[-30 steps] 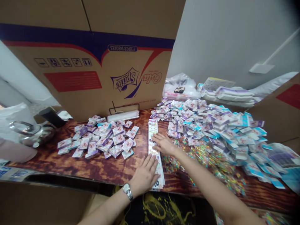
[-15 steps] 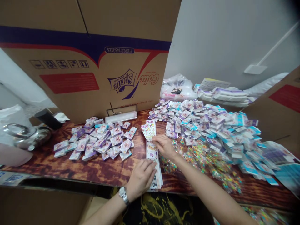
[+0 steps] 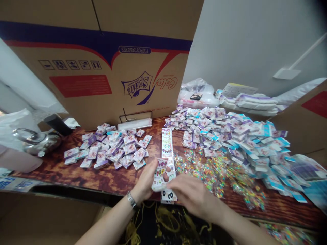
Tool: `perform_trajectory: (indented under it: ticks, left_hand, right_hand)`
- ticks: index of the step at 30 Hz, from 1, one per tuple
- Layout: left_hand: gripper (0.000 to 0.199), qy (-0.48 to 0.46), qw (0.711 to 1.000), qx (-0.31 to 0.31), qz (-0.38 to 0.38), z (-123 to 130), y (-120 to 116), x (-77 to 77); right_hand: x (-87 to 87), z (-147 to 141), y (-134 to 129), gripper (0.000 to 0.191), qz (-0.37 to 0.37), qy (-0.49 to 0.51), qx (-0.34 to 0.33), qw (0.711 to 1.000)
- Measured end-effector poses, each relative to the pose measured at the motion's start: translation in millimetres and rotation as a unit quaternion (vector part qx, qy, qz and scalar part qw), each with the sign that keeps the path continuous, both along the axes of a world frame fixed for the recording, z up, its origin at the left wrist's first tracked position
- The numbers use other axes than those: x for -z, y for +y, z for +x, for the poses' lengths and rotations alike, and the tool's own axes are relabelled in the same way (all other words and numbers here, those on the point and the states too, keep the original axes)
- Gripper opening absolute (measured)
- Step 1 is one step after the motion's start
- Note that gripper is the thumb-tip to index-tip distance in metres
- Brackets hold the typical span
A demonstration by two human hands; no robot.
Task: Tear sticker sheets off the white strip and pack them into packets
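My left hand (image 3: 147, 180), with a watch (image 3: 131, 200) on its wrist, grips the left edge of a printed sticker sheet (image 3: 160, 173) above the table's front edge. My right hand (image 3: 191, 194) is closed at the sheet's lower right side, its fingertips pinching there. Beneath and behind the held sheet, a long stack of sticker strips (image 3: 167, 143) lies on the table. Small printed boxes (image 3: 129, 148) are piled to the left. Right of the strips are clear packets of coloured pieces (image 3: 209, 170) and a larger heap of small boxes (image 3: 240, 136).
A large cardboard carton (image 3: 89, 92) stands at the back left. A metal kettle (image 3: 41, 143) and pink object (image 3: 17, 158) are at the far left. Plastic bags (image 3: 196, 92) lie behind the boxes; another carton (image 3: 304, 126) stands at the right.
A sticker sheet has been lifted off the strips and brought toward me. My left hand now grips it from the left; my right hand has moved down and nearer.
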State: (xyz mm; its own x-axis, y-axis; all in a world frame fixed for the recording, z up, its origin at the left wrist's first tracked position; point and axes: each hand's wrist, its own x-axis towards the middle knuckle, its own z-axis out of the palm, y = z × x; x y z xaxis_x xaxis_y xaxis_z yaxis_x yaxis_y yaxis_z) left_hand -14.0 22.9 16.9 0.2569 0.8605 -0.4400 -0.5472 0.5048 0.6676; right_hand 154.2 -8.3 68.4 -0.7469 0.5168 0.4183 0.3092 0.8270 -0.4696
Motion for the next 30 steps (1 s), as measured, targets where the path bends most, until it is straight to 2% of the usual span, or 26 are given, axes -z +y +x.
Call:
perform_trajectory:
  ticks: [2, 4, 6, 8, 10, 12, 15, 19, 23, 27, 30]
  left_hand:
    - [0.048, 0.046, 0.996, 0.022, 0.073, -1, -7, 4.6]
    - [0.054, 0.089, 0.982, 0.070, 0.154, -4, -12, 4.6]
    - [0.048, 0.147, 0.954, 0.113, 0.235, -8, -15, 1.1]
    - [0.041, 0.205, 0.925, 0.146, 0.283, -11, -16, -2.9]
    - [0.033, 0.213, 0.925, 0.161, 0.270, -12, -16, -4.5]
    - [0.030, 0.163, 0.951, 0.150, 0.218, -9, -16, -2.9]
    - [0.028, 0.064, 0.985, 0.085, 0.138, -2, -16, 1.4]
    - [0.023, -0.063, 0.996, 0.011, 0.068, 3, -16, 0.7]
    - [0.041, -0.172, 0.985, 0.013, 0.013, 3, -16, -4.3]
    - [0.027, -0.142, 0.990, -0.024, -0.005, 7, -16, -6.7]
    - [0.022, -0.087, 0.994, -0.052, 0.030, 7, -15, -7.1]
  right_hand:
    - [0.8, 1, 16, 0.022, 0.003, 0.042, 0.084, 0.996]
    - [2.6, 1, 34, 0.018, 0.021, 0.068, 0.142, 0.987]
    - [5.6, -1, 50, 0.016, 0.033, 0.080, 0.165, 0.982]
    - [8.5, -5, 60, 0.016, 0.039, 0.082, 0.177, 0.980]
    - [9.9, -8, 64, 0.016, 0.064, 0.082, 0.185, 0.977]
    - [10.1, -8, 62, 0.018, 0.105, 0.081, 0.186, 0.973]
    - [11.7, -7, 50, 0.023, 0.194, 0.060, 0.145, 0.968]
    - [23.5, -7, 30, 0.028, 0.292, -0.009, 0.077, 0.953]
    - [38.8, -7, 25, 0.030, 0.303, -0.052, 0.089, 0.947]
    - [43.2, -8, 29, 0.028, 0.298, -0.049, 0.082, 0.950]
    - [40.2, -9, 30, 0.025, 0.220, -0.023, 0.086, 0.971]
